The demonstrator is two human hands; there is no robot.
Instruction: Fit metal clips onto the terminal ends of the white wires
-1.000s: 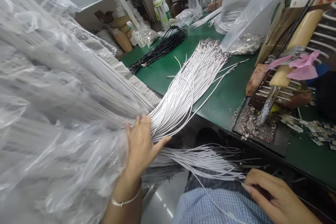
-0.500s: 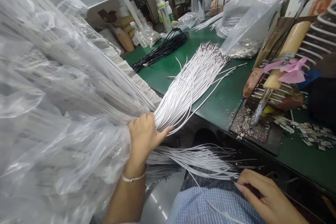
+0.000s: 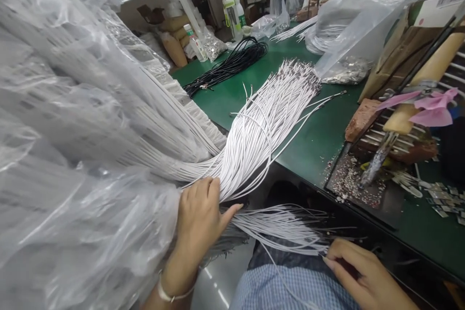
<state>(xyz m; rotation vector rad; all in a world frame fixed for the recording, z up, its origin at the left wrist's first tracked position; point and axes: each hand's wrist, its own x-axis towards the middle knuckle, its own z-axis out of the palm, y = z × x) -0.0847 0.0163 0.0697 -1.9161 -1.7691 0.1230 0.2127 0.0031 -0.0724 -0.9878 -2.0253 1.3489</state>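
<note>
Plastic bag (image 3: 72, 155): clear, crinkled sheeting filling the left half of the view; white wires run out of its mouth toward the table.
Green table (image 3: 319, 135): work surface across the centre and right, its near edge dark.
Upper wire bundle (image 3: 261, 121): white wires fanning from the bag mouth up across the green table, their tipped ends lying near a smaller clear bag (image 3: 348, 38).
Lower wire bundle (image 3: 283, 223): thinner white fan below the table edge, spread above the person's lap between the two hands.
Black wires (image 3: 232, 65): a coil lying on the table farther back, well apart from the white bundles.
Wooden-handled tool (image 3: 410, 106): propped at the right with a pink strip tied round it, above a dark tray (image 3: 356, 189) strewn with small metal bits.
Left hand (image 3: 199, 220): fingers bent over the root of the upper wire bundle at the bag mouth, thumb stretched out beneath it; a thin bracelet on the wrist.
Right hand (image 3: 363, 276): low right above the checked cloth, fingertips pinched together at a single white wire (image 3: 290, 281) trailing from the lower wire bundle.
Bottles (image 3: 232, 9): standing at the far end of the table.
</note>
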